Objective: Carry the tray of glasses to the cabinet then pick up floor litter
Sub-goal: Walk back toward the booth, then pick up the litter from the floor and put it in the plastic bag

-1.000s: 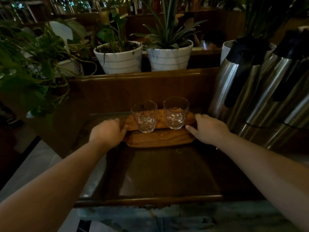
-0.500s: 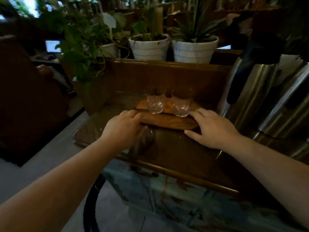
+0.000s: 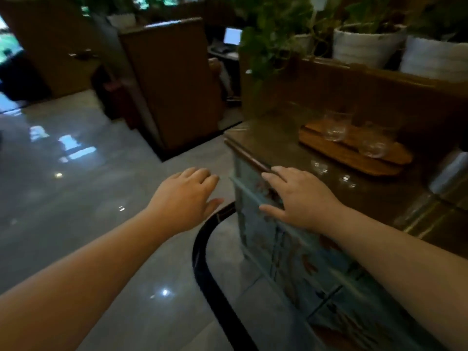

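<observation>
- The wooden tray (image 3: 354,148) lies flat on the dark glossy top of the cabinet (image 3: 286,148), which serves as the landmark here; the tray sits toward the back of that top, close under the raised wooden ledge behind it.
- Two clear glasses stand upright on the tray: one glass (image 3: 335,127) at the end nearer the cabinet's corner, the second glass (image 3: 373,145) toward the tray's other end.
- The left hand (image 3: 184,196) hangs palm down over the grey floor (image 3: 76,198), off the cabinet's corner, fingers loosely spread, holding nothing, well apart from the tray.
- The right hand (image 3: 298,196) is at the cabinet's front edge, palm down, fingers spread and empty, in front of the painted pale-blue face; whether it touches the edge cannot be told. The tray lies beyond it, farther back on the top.
- White plant pots (image 3: 364,44) stand on the ledge behind the cabinet.
- No writing or brand can be read; the frame is blurred.
</observation>
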